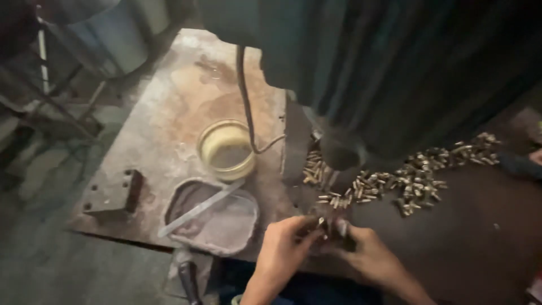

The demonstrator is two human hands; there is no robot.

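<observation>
Above my grips, at frame centre, the dark machine body [395, 68] hangs low and blocks the way up. To its right, a scatter of small metal pieces [418, 175] covers the table [169, 113]. At left centre stand a round glass jar [227, 149] and a shallow tray [217, 217]. The table's upper left and the dark surface at lower right lie open.
</observation>
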